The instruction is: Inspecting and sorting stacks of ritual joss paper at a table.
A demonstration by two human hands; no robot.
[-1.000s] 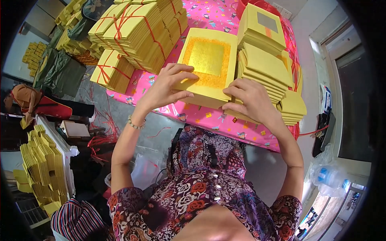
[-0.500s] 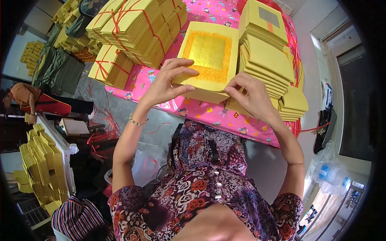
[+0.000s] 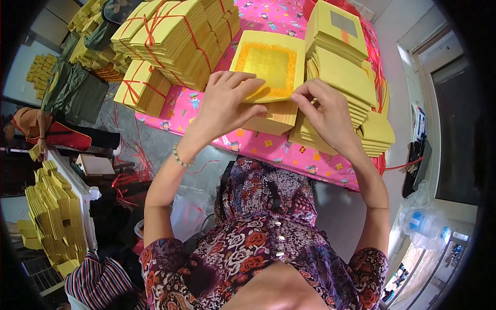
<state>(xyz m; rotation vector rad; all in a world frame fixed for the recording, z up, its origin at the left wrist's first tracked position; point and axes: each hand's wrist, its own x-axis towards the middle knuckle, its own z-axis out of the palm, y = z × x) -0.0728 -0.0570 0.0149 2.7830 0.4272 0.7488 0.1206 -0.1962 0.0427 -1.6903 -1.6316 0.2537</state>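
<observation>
One yellow sheet (image 3: 268,37) bearing a gold square (image 3: 264,66) tops a paper stack (image 3: 276,118) on the pink tablecloth (image 3: 267,143). From here, the right hand (image 3: 326,106) pinches the sheet's near right corner, raised off the stack. The left hand (image 3: 226,102) lies over the near left edge, fingers on top; I can't tell whether its thumb grips. Red-tied bundles (image 3: 168,39) stand to the left, folded yellow paper (image 3: 343,75) to the right.

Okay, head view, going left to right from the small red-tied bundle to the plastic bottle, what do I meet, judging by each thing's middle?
Small red-tied bundle → left hand → yellow sheet with the gold square → right hand → clear plastic bottle.
</observation>
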